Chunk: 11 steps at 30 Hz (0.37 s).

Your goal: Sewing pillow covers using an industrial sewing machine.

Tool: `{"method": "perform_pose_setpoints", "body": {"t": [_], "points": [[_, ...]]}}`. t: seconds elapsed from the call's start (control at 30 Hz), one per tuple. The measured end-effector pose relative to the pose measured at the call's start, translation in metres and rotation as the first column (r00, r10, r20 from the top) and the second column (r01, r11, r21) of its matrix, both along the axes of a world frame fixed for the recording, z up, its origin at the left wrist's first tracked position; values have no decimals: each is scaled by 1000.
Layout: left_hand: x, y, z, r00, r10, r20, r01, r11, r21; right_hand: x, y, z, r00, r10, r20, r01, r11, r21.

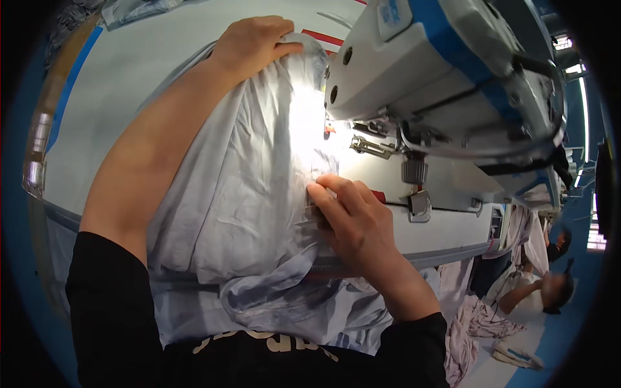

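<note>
A broad piece of pale grey fabric [226, 187] lies in long folds over the sewing table, its right edge running under the brightly lit needle area of a sewing machine [414, 84]. At the far end of the cloth, my left hand [252, 42] has its fingers bent over the fabric, thumb toward the machine. Closer to me, just this side of the needle area, my right hand [359, 220] pinches the fabric's right edge between thumb and fingers. Glare washes out the cloth beside the presser foot, so the stitching point is hard to see.
More cloth [278, 291] hangs bunched over the table's front edge onto my lap. A metal lever [419, 205] sits right of my hand. At right, another person [530, 291] works beside heaped pinkish fabric [475, 330]. Further cloth [136, 10] lies at the far left.
</note>
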<state>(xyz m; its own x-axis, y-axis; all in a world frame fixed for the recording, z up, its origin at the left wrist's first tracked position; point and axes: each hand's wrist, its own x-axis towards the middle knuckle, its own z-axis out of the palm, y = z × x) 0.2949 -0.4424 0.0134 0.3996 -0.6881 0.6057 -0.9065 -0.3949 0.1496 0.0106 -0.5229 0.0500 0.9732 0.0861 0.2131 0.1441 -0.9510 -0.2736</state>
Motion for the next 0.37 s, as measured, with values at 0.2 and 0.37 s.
{"method": "perform_pose_setpoints", "body": {"t": [0.2,0.37], "points": [[19,-27,4,998,44,-43,-40,996,85,16,-8,-3,992,-64,107,66,998,-14],[27,-43,14,977,34,-213,17,973,230,16,-9,-5,991,-103,90,104,995,-6]]}}
